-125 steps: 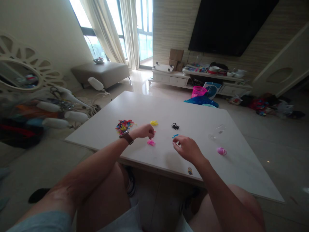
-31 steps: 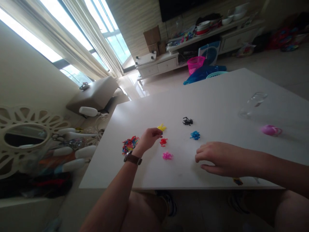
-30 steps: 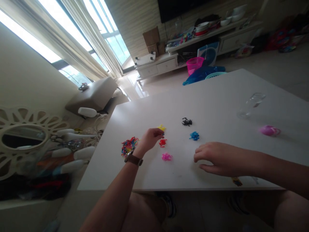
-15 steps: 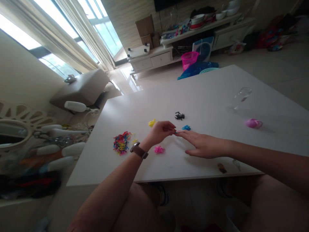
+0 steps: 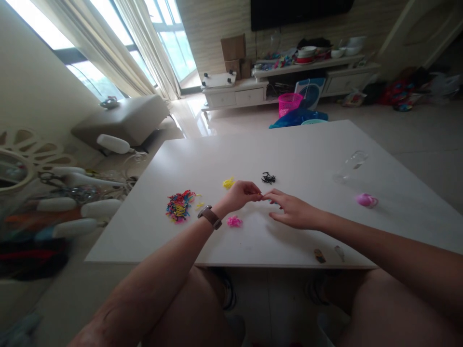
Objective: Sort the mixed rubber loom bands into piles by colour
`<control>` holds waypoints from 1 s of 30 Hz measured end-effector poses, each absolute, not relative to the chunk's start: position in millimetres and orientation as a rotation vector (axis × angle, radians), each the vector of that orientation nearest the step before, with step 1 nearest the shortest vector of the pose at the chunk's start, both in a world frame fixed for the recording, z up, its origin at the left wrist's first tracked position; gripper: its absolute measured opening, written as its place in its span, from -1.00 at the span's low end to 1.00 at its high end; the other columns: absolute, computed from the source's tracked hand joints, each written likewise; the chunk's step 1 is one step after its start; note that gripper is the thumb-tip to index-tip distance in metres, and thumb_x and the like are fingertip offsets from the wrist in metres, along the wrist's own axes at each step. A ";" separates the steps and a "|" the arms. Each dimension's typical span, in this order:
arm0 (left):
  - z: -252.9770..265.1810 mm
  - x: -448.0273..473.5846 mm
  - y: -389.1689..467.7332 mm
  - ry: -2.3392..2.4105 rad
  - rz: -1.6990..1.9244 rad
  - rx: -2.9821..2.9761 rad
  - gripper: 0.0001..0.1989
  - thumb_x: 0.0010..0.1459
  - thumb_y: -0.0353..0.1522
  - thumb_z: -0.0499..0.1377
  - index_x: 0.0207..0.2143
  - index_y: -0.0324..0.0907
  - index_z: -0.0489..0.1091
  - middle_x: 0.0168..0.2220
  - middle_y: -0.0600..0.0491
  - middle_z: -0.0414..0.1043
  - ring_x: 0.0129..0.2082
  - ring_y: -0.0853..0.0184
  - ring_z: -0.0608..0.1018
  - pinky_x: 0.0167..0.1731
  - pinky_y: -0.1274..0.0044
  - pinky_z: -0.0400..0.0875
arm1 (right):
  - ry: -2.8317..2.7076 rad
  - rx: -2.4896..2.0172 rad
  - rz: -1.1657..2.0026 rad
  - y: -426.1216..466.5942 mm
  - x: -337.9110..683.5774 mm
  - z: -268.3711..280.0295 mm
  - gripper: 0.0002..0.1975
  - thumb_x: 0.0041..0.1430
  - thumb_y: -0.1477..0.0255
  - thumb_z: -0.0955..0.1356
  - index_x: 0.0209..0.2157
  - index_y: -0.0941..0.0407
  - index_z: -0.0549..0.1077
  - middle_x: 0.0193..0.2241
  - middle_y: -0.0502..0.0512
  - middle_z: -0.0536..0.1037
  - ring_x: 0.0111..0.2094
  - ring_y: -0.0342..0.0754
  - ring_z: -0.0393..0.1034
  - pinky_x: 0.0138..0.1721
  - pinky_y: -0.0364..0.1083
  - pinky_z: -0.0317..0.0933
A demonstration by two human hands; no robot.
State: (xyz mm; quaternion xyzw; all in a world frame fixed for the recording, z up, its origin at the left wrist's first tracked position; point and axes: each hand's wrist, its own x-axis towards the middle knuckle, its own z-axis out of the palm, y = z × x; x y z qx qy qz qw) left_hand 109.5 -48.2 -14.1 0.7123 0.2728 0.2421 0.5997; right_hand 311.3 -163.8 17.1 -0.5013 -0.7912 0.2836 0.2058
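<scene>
My left hand (image 5: pixel 244 193), with a watch on the wrist, is pinched closed above the middle of the white table (image 5: pixel 307 149). What its fingertips hold is too small to make out. My right hand (image 5: pixel 295 210) meets those fingertips with its outstretched fingers, thumb apart. Around the hands lie small heaps of what look like little rubber bands: a yellow heap (image 5: pixel 228 183), a black heap (image 5: pixel 268 178) and a pink heap (image 5: pixel 234 221). Further left is a larger mixed-colour heap (image 5: pixel 178 206), with a few yellow pieces beside it. The blue heap is mostly hidden behind my right hand.
Toward the table's right side lie a clear container (image 5: pixel 351 166) and a purple rounded object (image 5: pixel 366 200). Near the front edge are a small yellow-and-brown figure (image 5: pixel 320 256) and a small pale item (image 5: pixel 339 252). A pink basket (image 5: pixel 290 103) stands beyond the far edge.
The view has tilted up a little. My right hand has shifted left against my left fingertips, now covering most of the blue heap. My left hand stays pinched.
</scene>
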 end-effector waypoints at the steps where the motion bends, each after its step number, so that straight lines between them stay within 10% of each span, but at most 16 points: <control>1: -14.2 108.9 -46.7 0.644 0.568 1.650 -0.76 -0.01 -0.27 0.41 -0.35 -0.26 0.54 -0.38 -0.07 0.62 -0.35 0.29 0.63 -0.31 0.50 0.49 | -2.201 -1.411 0.774 -162.3 312.4 18.5 -0.54 0.17 0.47 0.35 0.13 0.02 0.41 0.05 0.14 0.46 -0.04 0.03 0.46 -0.01 -0.01 0.36; 30: -24.3 69.8 -3.9 1.278 0.987 1.406 -0.82 -0.15 -0.35 0.38 -0.46 -0.24 0.52 -0.50 -0.02 0.55 -0.44 0.30 0.59 -0.35 0.48 0.49 | -2.307 -1.832 0.563 -150.1 349.0 14.5 -0.72 0.18 0.39 0.36 -0.08 0.07 0.56 -0.01 0.20 0.55 0.04 0.16 0.42 0.10 0.10 0.29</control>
